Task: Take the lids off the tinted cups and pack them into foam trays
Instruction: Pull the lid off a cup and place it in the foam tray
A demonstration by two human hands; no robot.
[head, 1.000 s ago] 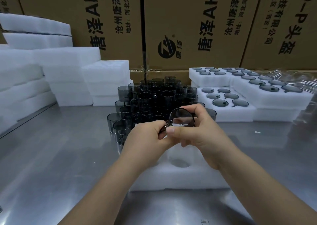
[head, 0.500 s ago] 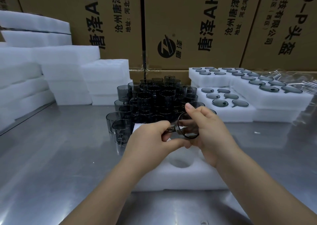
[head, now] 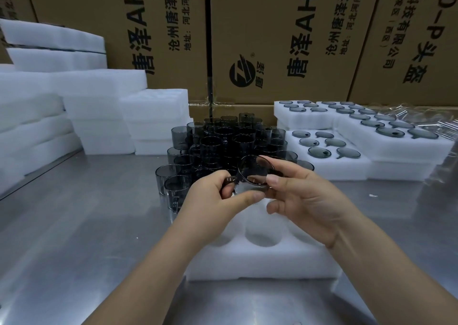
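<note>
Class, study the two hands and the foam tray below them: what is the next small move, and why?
Probably lower the tinted lid into an empty pocket of the foam tray beneath. The left hand pinches its tab, the right hand holds its rim, it sits on none of the cups, and the pockets below show empty.

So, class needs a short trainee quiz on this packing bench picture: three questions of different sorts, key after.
1. True or false: the visible hole of the foam tray nearest the person already has a cup in it.
2. The left hand and right hand are in view. Which holds the tinted cup? A left only; B right only; C both.
3. Fill in: the filled trays lie to the person's ____.
Key: 1 false; 2 C; 3 right.
</note>
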